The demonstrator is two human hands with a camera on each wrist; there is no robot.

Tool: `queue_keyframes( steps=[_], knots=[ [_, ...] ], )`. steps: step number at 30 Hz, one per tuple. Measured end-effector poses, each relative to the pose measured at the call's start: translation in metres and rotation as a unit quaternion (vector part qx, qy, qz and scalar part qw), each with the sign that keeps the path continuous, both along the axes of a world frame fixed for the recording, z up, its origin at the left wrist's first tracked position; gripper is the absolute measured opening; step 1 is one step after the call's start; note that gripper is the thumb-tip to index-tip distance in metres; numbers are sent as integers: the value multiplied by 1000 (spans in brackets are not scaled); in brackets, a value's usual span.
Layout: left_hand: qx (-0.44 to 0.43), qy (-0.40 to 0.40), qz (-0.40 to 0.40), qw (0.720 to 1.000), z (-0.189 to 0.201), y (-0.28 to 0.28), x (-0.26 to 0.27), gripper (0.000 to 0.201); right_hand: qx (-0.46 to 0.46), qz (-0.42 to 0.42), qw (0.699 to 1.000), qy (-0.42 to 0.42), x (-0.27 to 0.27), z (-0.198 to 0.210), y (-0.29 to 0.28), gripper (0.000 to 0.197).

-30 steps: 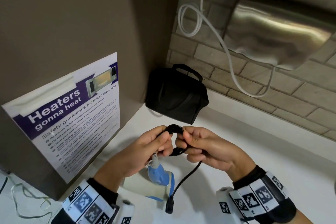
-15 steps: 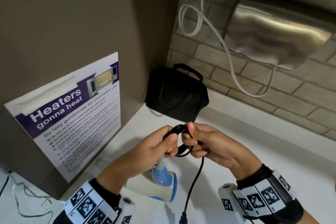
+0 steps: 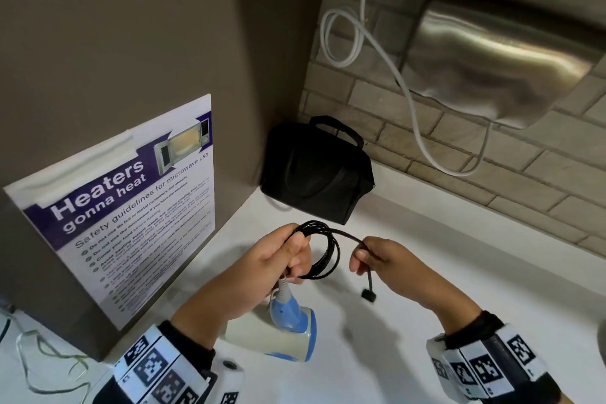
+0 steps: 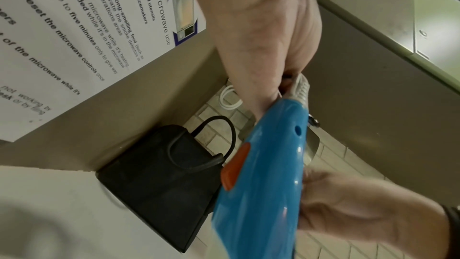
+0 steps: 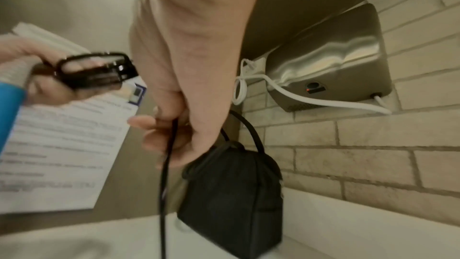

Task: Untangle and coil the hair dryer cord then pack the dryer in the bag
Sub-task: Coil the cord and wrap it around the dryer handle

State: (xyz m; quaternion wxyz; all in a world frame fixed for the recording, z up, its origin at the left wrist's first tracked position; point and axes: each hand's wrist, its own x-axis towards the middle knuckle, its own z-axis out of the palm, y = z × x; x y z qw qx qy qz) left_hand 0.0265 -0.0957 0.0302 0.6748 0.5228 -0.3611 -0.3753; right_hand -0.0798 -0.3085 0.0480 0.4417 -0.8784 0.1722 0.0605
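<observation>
A blue and cream hair dryer hangs by its cord just above the white counter. My left hand grips several loops of the black cord where it leaves the blue handle. My right hand pinches the cord's loose end a short way to the right, and the black plug dangles below it. In the right wrist view the cord runs down from my curled fingers. The black bag stands shut in the corner behind my hands.
A brown cabinet side with a microwave safety poster rises on the left. On the brick wall to the right hangs a steel hand dryer with a white looped cable. A thin pale wire lies at lower left.
My hands have drawn apart. The right hand slid along the cord to near the plug, which rose off the counter, and the coil in my left hand has widened.
</observation>
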Motion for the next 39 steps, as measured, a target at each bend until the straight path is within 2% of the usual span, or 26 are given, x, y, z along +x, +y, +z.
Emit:
queue_keyframes(
  steps=[2, 5, 7, 9, 10, 11, 13, 16, 20, 24, 29, 34, 39],
  knots=[
    [-17, 42, -2, 999, -1, 0, 2, 23, -33, -36, 999, 10, -1, -15, -12, 33],
    [-27, 84, -1, 996, -5, -2, 4, 20, -139, -68, 987, 48, -1, -38, -30, 34],
    [-30, 101, -1, 994, -6, -2, 5, 20, -155, -120, 979, 58, 1, -46, -36, 33],
    [-28, 106, 1, 994, -6, -3, 5, 20, -73, -183, 980, 15, 3, -49, -38, 34],
    [-26, 108, 2, 994, -6, -3, 5, 20, 16, -216, 976, -20, 4, -48, -37, 33],
    [-25, 109, 3, 994, -6, -3, 5, 20, 119, -239, 962, -52, 7, -45, -33, 30],
    [-24, 109, 5, 994, -6, -4, 6, 20, 300, -259, 913, -100, 13, -33, -22, 26],
    [-25, 115, 6, 993, -5, -5, 6, 22, 415, -253, 865, -123, 23, -13, -1, 22],
    [-17, 105, 8, 994, -4, -5, 4, 24, 472, -230, 842, -125, 32, 4, 22, 20],
    [-25, 123, 6, 992, -3, -4, 3, 23, 482, -219, 840, -117, 38, 9, 32, 19],
    [-37, 152, -16, 988, -2, -2, 3, 21, 493, -238, 831, -101, 40, 5, 35, 21],
    [-52, 190, -17, 980, -1, -3, 3, 20, 544, -242, 798, -90, 38, -1, 39, 33],
    [-55, 207, -16, 977, -1, -3, 4, 20, 555, -266, 784, -83, 42, -10, 47, 36]
  ],
)
